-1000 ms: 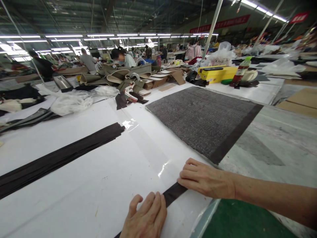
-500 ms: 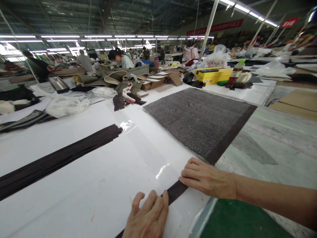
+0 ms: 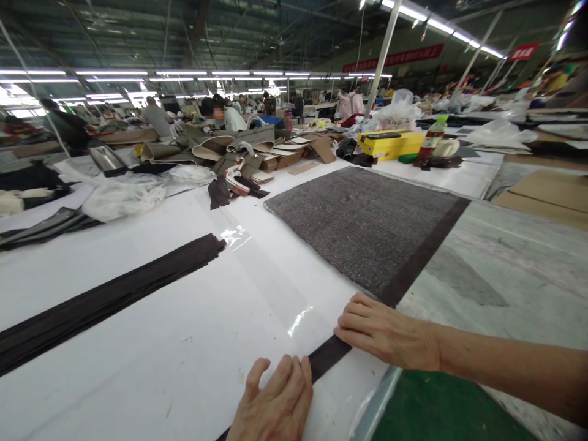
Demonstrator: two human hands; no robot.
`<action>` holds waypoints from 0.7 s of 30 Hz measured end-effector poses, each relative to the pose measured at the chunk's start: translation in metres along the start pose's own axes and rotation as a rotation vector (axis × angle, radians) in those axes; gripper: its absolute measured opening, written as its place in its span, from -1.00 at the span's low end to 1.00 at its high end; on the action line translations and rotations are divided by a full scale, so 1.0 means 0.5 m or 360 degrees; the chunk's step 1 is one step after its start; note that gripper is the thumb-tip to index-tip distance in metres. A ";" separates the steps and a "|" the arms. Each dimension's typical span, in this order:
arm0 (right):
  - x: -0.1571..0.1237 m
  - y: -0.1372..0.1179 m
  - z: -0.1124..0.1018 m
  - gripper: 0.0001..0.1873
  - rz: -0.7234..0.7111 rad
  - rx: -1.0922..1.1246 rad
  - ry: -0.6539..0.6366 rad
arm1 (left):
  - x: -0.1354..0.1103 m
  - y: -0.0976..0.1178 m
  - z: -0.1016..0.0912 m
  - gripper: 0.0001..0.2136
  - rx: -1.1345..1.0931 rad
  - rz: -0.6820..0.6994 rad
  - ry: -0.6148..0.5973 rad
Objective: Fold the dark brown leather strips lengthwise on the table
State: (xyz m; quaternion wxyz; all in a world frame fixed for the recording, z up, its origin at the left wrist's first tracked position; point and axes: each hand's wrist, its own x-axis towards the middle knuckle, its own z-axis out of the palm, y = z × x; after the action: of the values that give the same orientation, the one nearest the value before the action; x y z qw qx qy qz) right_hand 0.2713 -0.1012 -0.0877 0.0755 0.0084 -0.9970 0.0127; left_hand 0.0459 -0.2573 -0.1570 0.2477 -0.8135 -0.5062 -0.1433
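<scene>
A narrow dark fabric strip [image 3: 327, 360] runs along the white table's front edge, under both of my hands. My left hand [image 3: 275, 401] grips it near the bottom of the view, fingers bent and fingertips down on its far edge. My right hand [image 3: 383, 334] grips the strip's upper end, fingers pressed together; the thumb is hidden. Just beyond lies a large dark grey textured sheet [image 3: 362, 223], flat, with a smooth dark band [image 3: 425, 257] along its right side. To the left, a stack of similar dark strips [image 3: 114, 297] rests on the white tabletop [image 3: 206, 343].
Crumpled clear plastic [image 3: 124, 196], a roll of tape in a dispenser [image 3: 236, 179] and piled olive pieces [image 3: 215, 147] lie farther back. A yellow box [image 3: 390, 144] and a bottle [image 3: 432, 141] stand at the back right. Brown board [image 3: 546, 190] lies at right. Several people work in the distance.
Both hands stay almost in place on the strip. The view has shifted very slightly; the strips and sheet lie as before.
</scene>
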 end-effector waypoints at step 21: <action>-0.049 -0.030 0.001 -0.52 0.0388 0.0148 -0.0143 | 0.093 0.029 0.009 -0.59 -0.0561 -0.0235 -0.0127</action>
State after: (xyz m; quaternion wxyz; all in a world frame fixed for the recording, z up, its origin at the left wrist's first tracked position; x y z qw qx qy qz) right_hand 0.2958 -0.1160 -0.0917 0.0281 -0.1089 -0.9913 0.0677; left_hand 0.0796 -0.2254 -0.1420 0.0699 -0.8100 -0.5410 -0.2152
